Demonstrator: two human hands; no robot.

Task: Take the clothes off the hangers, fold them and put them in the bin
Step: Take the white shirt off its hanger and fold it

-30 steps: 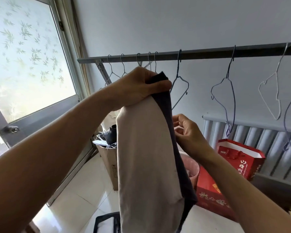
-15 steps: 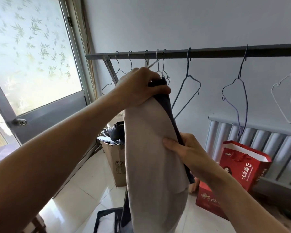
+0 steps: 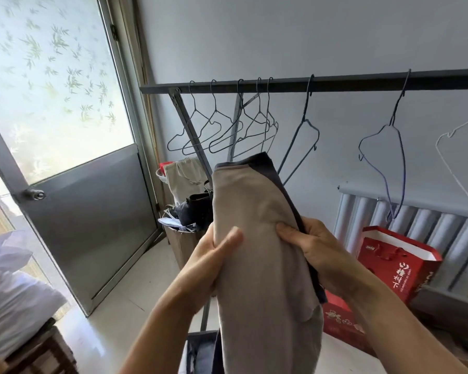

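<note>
**A:** quick q, how is the top being held here, and why that way?

**B:** ok, going left to right. The left edge of the beige top [image 3: 260,252] is gripped by the left hand [image 3: 208,263], thumb laid flat across the front, fingers tucked behind out of view. The top is held up in mid-air, looks already doubled lengthwise, with its dark trim running down the right side. It's well clear of the hangers [image 3: 305,121], which are all bare on the rail [image 3: 335,85]. The right edge is pinched by the right hand [image 3: 316,249], thumb pressed on the front, fingers curled round the back. Both sides are probably gripped at mid-height so the upper half can be flopped over for the next fold.

**A:** and the bin?

**B:** The bin [image 3: 197,333] is seen just under the hanging end, partly hidden by it, so presumably the top can be dropped straight down once it's folded. What's inside can't be made out. A red bag [image 3: 397,263] is parked further right by the radiator [image 3: 443,230], not involved.
</note>
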